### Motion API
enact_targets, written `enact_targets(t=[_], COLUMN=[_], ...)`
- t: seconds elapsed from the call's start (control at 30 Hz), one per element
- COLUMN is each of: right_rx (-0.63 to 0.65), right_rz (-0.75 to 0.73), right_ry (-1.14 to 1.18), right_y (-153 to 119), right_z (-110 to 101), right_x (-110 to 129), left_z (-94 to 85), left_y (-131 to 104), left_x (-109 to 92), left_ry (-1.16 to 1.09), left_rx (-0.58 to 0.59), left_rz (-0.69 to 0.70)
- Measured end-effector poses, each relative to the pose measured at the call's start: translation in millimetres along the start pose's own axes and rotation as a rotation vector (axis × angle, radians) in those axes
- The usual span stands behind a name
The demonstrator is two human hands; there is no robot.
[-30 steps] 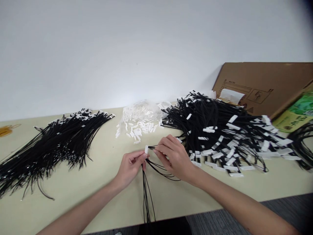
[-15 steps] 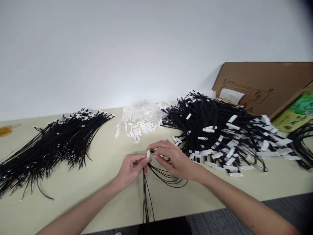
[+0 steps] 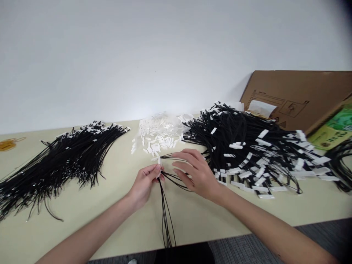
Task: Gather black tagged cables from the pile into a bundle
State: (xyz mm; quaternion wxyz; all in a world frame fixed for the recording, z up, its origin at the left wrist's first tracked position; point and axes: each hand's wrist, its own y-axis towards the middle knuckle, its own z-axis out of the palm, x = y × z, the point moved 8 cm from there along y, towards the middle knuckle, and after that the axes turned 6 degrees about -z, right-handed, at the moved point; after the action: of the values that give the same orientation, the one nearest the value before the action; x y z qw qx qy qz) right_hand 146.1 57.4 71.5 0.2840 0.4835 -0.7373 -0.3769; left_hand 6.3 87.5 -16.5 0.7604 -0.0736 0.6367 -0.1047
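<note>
My left hand pinches a small white connector housing between thumb and fingers. Thin black wires hang from it over the table's front edge, and others run rightward toward my other hand. My right hand is just right of the connector, its fingers apart and curved over those wires; I see no firm grip. Beyond both hands lie loose white connector housings, spilling out of a clear plastic bag.
A bundle of black wires lies at left, near an orange tag. On the right is a large heap of black wires with white connectors. Behind it leans a cardboard box, with a green package and coiled black cable beside it.
My right hand has let its fingers spread and moved slightly off the connector. My left hand has shifted a little left with the connector still in it.
</note>
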Motion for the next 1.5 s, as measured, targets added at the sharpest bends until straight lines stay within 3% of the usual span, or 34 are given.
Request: enact_targets(t=[0.13, 0.27, 0.53, 1.0, 1.23, 1.37, 1.5], right_rx=[0.062, 0.093, 0.069, 0.070, 0.044, 0.031, 0.072], right_rz=[-0.257, -0.346, -0.388, -0.433, -0.330, -0.224, -0.251], right_ry=[-0.082, -0.179, -0.215, -0.254, -0.200, -0.113, -0.161], right_y=[-0.5, -3.2, -1.4, 0.1, 0.7, 5.4, 5.0], right_z=[4.8, 12.6, 14.1, 17.8, 19.0, 17.6, 21.7], right_x=[27.1, 37.4, 41.1, 44.0, 36.2, 26.5, 26.7], left_z=[-6.2, -0.1, 12.5, 13.0, 14.6, 8.0, 4.3], left_y=[4.6, 2.5, -5.6, -5.4, -4.2, 0.7, 3.3], left_x=[5.7, 9.1, 9.1, 12.4, 8.3, 9.4, 11.9], left_ry=[-0.298, -0.369, -0.374, -0.438, -0.464, -0.460, -0.476], left_rx=[-0.014, 0.017, 0.108, 0.080, 0.086, 0.027, -0.005], left_rz=[-0.089, -0.151, -0.157, -0.202, -0.174, -0.165, -0.178])
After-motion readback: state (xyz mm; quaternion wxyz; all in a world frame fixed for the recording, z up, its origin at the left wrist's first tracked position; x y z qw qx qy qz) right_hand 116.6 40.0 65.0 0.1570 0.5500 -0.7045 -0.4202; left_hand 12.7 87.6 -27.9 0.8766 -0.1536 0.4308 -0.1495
